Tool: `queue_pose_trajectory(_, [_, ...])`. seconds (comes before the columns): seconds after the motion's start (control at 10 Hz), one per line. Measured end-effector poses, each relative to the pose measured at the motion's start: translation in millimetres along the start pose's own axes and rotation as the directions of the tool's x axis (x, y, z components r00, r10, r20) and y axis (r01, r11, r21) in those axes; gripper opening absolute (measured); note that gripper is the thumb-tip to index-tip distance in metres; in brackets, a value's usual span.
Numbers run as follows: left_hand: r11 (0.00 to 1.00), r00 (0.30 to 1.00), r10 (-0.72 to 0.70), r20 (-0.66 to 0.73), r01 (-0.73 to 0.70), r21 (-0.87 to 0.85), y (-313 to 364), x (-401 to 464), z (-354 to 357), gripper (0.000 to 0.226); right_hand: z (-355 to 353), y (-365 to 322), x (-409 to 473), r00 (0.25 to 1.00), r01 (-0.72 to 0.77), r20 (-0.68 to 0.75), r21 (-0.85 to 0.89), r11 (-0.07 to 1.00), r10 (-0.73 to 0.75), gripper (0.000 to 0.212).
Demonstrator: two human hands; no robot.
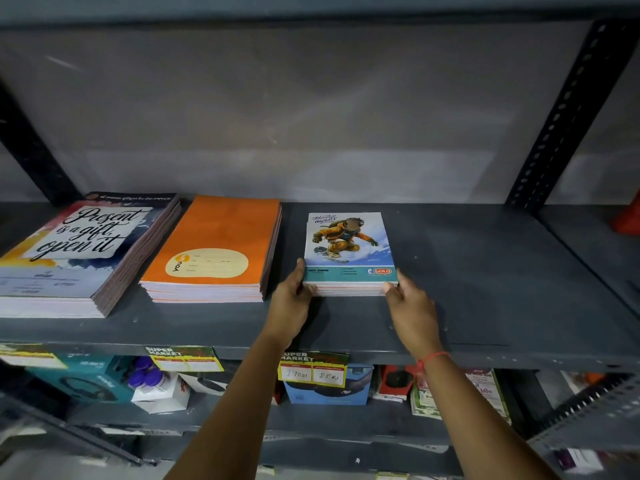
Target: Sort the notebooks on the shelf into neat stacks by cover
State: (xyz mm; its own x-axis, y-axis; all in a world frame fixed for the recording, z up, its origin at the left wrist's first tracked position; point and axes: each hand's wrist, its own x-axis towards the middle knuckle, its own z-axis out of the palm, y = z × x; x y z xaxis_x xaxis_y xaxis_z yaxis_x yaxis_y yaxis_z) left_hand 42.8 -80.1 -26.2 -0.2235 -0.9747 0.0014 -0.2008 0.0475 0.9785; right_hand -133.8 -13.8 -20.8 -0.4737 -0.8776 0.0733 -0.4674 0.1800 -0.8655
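Three stacks of notebooks lie on the grey shelf (485, 271). At the left is a tall stack topped by a "Present is a gift, open it" cover (76, 251). Beside it sits an orange-covered stack (218, 244). In the middle is a small stack with a snowboarder cover (349, 244). My left hand (294, 296) grips that small stack's near left corner, thumb along its left edge. My right hand (408, 299) holds its near right corner. The stack rests flat on the shelf.
A perforated black upright (568, 109) stands at the right rear, another at the left rear. A red object (628, 216) sits at the far right edge. Yellow price tags (313, 370) hang on the shelf's front lip, with boxed goods on the shelf below.
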Motion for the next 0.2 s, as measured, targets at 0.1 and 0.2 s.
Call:
queue_pose_trajectory(0.1, [0.999, 0.999, -0.037, -0.012, 0.037, 0.003, 5, -1, -2, 0.043, -1, -2, -2, 1.000, -0.027, 0.017, 0.047, 0.999, 0.026, 0.035])
queue_pose_trajectory(0.2, [0.995, 0.999, -0.054, -0.005, 0.054, 0.088, 10, -12, 1, 0.048, -1, -5, -14, 0.994, -0.089, -0.047, 0.143, 0.986, 0.096, 0.041])
